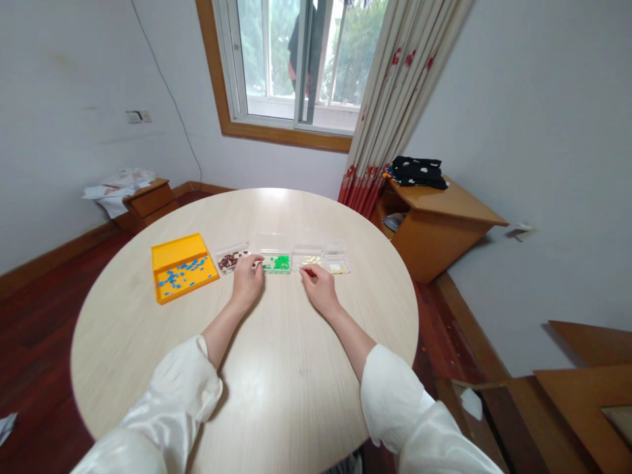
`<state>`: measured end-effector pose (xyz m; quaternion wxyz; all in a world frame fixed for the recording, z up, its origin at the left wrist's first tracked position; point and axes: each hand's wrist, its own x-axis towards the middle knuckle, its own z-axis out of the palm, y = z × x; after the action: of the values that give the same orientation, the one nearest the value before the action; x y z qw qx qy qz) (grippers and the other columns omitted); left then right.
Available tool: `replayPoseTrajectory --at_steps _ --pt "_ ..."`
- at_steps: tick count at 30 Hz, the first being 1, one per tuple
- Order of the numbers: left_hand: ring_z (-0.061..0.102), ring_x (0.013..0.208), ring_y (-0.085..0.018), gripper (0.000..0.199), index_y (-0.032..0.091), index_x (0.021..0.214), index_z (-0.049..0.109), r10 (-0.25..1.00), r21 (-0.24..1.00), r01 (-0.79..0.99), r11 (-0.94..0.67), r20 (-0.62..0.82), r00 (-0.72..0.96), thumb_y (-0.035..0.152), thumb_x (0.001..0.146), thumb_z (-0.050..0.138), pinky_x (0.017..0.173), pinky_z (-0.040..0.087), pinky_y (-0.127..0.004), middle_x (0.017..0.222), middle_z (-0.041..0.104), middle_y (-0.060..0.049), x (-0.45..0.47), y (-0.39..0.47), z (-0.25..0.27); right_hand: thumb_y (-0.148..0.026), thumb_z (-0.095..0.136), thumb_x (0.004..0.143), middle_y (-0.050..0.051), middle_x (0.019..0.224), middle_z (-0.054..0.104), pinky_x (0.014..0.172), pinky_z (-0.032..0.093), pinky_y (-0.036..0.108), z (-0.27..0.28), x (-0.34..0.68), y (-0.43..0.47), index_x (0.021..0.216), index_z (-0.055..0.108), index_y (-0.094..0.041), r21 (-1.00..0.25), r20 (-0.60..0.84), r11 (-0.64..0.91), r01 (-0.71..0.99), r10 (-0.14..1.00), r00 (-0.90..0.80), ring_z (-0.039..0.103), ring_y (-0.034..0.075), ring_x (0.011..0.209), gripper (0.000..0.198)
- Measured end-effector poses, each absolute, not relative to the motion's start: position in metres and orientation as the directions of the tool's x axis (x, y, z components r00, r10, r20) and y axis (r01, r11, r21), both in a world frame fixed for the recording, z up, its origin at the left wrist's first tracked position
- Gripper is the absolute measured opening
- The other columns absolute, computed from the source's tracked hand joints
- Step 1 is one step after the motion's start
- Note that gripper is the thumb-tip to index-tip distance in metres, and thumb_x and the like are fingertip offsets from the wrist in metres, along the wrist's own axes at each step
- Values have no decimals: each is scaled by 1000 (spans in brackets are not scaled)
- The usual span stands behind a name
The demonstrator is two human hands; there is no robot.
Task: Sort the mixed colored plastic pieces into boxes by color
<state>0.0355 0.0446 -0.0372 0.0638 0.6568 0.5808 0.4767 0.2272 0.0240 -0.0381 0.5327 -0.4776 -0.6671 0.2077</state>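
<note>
My left hand [247, 280] is between the clear box of dark brown pieces [230, 260] and the clear box of bright green pieces [281, 263]. Its fingers are curled, thumb and forefinger close together at the green box's left end; anything between them is too small to make out. At the front edge of a clear box with pale yellow pieces [311, 260] is my right hand [320, 288], its fingertips pinched together. Whatever that pinch may hold cannot be seen. Just right of it lies a small clear box [338, 266] with a white and yellow item inside.
An open orange case [178, 251] with scattered blue pieces stands on the left of the round pale table [281, 368]. Behind the table are a window and a curtain [395, 85]. A wooden cabinet [439, 217] with folded black cloth [417, 172] is at right.
</note>
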Motion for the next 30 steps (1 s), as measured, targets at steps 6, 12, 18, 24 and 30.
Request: replayPoseTrajectory --at_steps 6,12,18,24,30 --pt "55 86 -22 12 18 79 57 814 635 705 -316 563 -142 18 77 46 80 43 -35 84 62 -7 37 45 -36 -26 47 82 8 81 66 72 47 30 -33 214 24 82 65 -18 -720 542 474 506 840 -16 59 17 74 19" --pt "54 78 -18 12 18 79 56 809 685 643 -342 563 -169 21 80 44 73 44 -32 79 60 -6 39 42 -31 -23 46 84 8 85 66 77 47 31 -33 204 36 86 66 -18 -710 525 463 530 850 -40 59 18 81 20" --pt "54 68 -15 14 17 81 56 837 790 532 -306 490 -245 24 79 43 66 42 -27 73 58 -2 40 38 -25 -22 45 85 9 101 68 82 47 32 -35 203 42 102 66 -19 -734 510 449 510 860 -23 61 19 90 27" --pt "42 53 -12 14 17 80 57 841 840 482 -250 435 -322 22 77 44 53 33 -24 56 44 4 39 39 -26 -19 41 86 9 99 68 80 47 31 -35 206 42 101 65 -17 -702 530 454 549 847 -22 61 18 88 28" --pt "35 48 -11 12 18 78 56 848 854 464 -233 412 -332 21 77 44 49 25 -24 50 32 7 38 42 -29 -14 37 87 10 92 65 84 42 33 -35 206 39 99 63 -15 -494 596 525 693 785 -170 55 21 92 29"
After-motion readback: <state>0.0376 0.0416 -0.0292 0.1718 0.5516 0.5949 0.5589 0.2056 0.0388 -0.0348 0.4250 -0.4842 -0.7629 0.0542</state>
